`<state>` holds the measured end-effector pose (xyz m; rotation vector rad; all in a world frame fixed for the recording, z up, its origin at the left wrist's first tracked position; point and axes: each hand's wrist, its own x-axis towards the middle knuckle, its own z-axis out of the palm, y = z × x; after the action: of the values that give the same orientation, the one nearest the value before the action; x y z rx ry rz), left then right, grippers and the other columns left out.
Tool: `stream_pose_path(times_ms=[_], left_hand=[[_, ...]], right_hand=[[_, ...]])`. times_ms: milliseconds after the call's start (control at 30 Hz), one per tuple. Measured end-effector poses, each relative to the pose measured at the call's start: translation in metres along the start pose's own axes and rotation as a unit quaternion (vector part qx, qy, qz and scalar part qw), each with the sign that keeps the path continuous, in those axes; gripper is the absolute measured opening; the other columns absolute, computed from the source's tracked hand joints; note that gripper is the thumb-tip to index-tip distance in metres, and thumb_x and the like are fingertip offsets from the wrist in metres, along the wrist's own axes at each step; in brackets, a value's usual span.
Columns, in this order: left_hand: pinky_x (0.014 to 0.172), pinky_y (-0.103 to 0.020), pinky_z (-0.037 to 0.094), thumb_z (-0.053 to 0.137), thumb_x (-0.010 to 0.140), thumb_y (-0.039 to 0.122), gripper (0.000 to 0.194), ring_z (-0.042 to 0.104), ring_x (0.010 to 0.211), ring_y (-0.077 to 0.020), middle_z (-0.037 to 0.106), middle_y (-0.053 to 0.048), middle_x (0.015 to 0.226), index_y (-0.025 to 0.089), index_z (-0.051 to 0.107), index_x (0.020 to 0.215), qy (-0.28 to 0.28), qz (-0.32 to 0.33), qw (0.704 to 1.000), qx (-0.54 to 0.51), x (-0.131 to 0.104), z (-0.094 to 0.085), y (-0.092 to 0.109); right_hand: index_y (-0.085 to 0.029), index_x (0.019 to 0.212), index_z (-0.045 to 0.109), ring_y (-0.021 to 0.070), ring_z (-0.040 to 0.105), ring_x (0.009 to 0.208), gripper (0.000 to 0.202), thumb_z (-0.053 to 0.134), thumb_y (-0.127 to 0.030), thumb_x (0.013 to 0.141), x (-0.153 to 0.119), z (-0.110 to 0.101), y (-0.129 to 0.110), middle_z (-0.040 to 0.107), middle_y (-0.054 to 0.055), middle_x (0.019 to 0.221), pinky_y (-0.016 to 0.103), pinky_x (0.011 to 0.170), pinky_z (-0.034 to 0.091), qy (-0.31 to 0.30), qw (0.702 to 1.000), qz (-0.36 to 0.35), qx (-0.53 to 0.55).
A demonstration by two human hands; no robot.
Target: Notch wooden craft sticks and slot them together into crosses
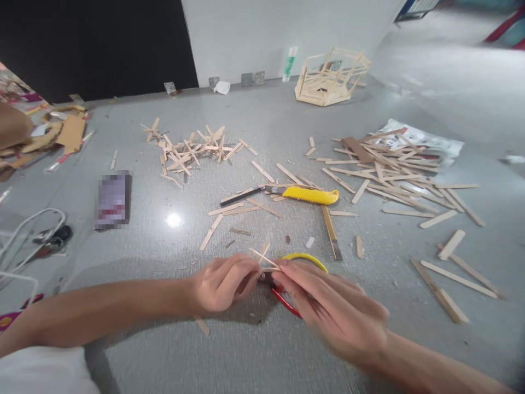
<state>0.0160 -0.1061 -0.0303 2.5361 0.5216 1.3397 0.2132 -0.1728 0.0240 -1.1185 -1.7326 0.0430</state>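
Observation:
My left hand (pixel 223 282) is closed in a pinch, its fingertips at one end of a thin wooden craft stick (pixel 268 269). The other end meets the pinched thumb and fingers of my right hand (pixel 334 306). A second narrow stick (pixel 262 257) slants up and left from my right fingertips. Whether the two pieces are joined I cannot tell. Under the hands lie scissors with one yellow and one red handle (pixel 283 300), their blades partly hidden. Just beyond is a yellow-handled utility knife (pixel 309 195) with a black section at its far left end.
Craft sticks lie in a left pile (pixel 192 150) and a right pile (pixel 394 175) by a white packet (pixel 443 148). A hexagonal stick frame (pixel 324 98) and a glue stick (pixel 289 64) stand at the back. A blurred-out purple box (pixel 112 200) and cables (pixel 36 219) are left.

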Motion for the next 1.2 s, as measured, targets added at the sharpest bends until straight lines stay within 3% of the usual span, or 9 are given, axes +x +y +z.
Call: stream_pose_path(times_ms=[100, 233, 400, 500, 667, 767, 867, 1033, 1200], left_hand=[[0.051, -0.02, 0.056, 0.063, 0.092, 0.002, 0.015, 0.069, 0.064, -0.0145, 0.07, -0.003, 0.076, 0.012, 0.063, 0.104, 0.018, 0.014, 0.999, 0.031, 0.006, 0.001, 0.002], [0.05, -0.02, 0.055, 0.058, 0.095, 0.003, 0.012, 0.068, 0.063, -0.013, 0.07, -0.003, 0.078, 0.011, 0.06, 0.104, 0.02, 0.016, 0.999, 0.028, 0.011, 0.001, 0.002], [0.047, -0.018, 0.051, 0.055, 0.097, 0.004, 0.01, 0.064, 0.059, -0.0109, 0.069, -0.004, 0.079, 0.011, 0.058, 0.103, -0.002, 0.003, 1.0, 0.002, 0.013, 0.0, 0.001], [0.047, -0.017, 0.05, 0.055, 0.097, 0.005, 0.01, 0.063, 0.059, -0.0101, 0.068, -0.003, 0.079, 0.012, 0.057, 0.104, -0.003, -0.007, 1.0, -0.001, 0.013, -0.001, 0.001], [0.048, -0.018, 0.049, 0.054, 0.098, 0.006, 0.01, 0.061, 0.059, -0.0098, 0.067, -0.002, 0.079, 0.014, 0.055, 0.105, -0.012, -0.025, 0.999, -0.018, 0.014, -0.002, 0.001], [0.047, -0.018, 0.047, 0.051, 0.1, 0.008, 0.009, 0.057, 0.056, -0.0088, 0.065, -0.001, 0.079, 0.015, 0.054, 0.105, -0.018, -0.043, 0.998, -0.034, 0.014, -0.002, 0.0], [0.047, -0.017, 0.046, 0.049, 0.102, 0.011, 0.008, 0.056, 0.056, -0.0082, 0.064, 0.0, 0.08, 0.017, 0.053, 0.104, -0.02, -0.068, 0.996, -0.048, 0.013, -0.001, -0.001], [0.047, -0.016, 0.042, 0.047, 0.105, 0.017, 0.006, 0.053, 0.055, -0.007, 0.059, 0.003, 0.075, 0.019, 0.051, 0.101, -0.022, -0.103, 0.993, -0.06, 0.012, 0.0, -0.002], [0.047, -0.017, 0.039, 0.049, 0.105, 0.022, 0.007, 0.045, 0.053, -0.0073, 0.051, 0.006, 0.07, 0.02, 0.05, 0.099, -0.022, -0.123, 0.99, -0.06, 0.012, 0.0, -0.002]], right_hand=[[-0.04, 0.154, 0.05, 0.0228, 0.082, 0.069, 0.078, 0.073, -0.001, 0.089, -0.005, -0.002, 0.003, 0.084, -0.003, 0.098, 0.027, 0.063, 0.07, -0.01, 0.999, -0.017, -0.025], [-0.04, 0.156, 0.046, 0.0241, 0.083, 0.084, 0.079, 0.071, -0.003, 0.091, -0.01, -0.002, 0.009, 0.079, -0.003, 0.119, 0.03, 0.076, 0.072, -0.049, 0.999, -0.007, -0.022], [-0.043, 0.152, 0.05, 0.0241, 0.083, 0.082, 0.082, 0.072, 0.003, 0.089, -0.009, 0.002, 0.008, 0.08, -0.003, 0.112, 0.031, 0.072, 0.072, -0.023, 1.0, 0.004, -0.012], [-0.041, 0.15, 0.054, 0.024, 0.083, 0.089, 0.08, 0.07, 0.006, 0.088, -0.012, 0.002, 0.008, 0.079, -0.001, 0.117, 0.031, 0.078, 0.071, -0.018, 1.0, 0.007, -0.012], [-0.025, 0.161, 0.041, 0.0255, 0.082, 0.096, 0.075, 0.061, 0.003, 0.094, -0.009, -0.001, 0.015, 0.077, 0.01, 0.122, 0.032, 0.083, 0.07, -0.059, 0.989, -0.09, -0.103], [-0.005, 0.162, 0.031, 0.0247, 0.082, 0.095, 0.065, 0.05, 0.001, 0.1, 0.0, -0.001, 0.017, 0.079, 0.018, 0.115, 0.029, 0.078, 0.069, -0.077, 0.961, -0.197, -0.175], [0.008, 0.158, 0.029, 0.0256, 0.081, 0.097, 0.056, 0.039, 0.001, 0.104, 0.009, -0.001, 0.019, 0.079, 0.022, 0.11, 0.029, 0.073, 0.069, -0.097, 0.929, -0.26, -0.244], [0.01, 0.159, 0.027, 0.0267, 0.082, 0.091, 0.057, 0.033, 0.001, 0.103, 0.013, 0.001, 0.024, 0.08, 0.023, 0.106, 0.031, 0.071, 0.069, -0.116, 0.91, -0.292, -0.269], [0.011, 0.153, 0.04, 0.0282, 0.082, 0.091, 0.053, 0.034, 0.003, 0.101, 0.013, 0.003, 0.026, 0.08, 0.024, 0.105, 0.031, 0.071, 0.069, -0.125, 0.894, -0.311, -0.298]])
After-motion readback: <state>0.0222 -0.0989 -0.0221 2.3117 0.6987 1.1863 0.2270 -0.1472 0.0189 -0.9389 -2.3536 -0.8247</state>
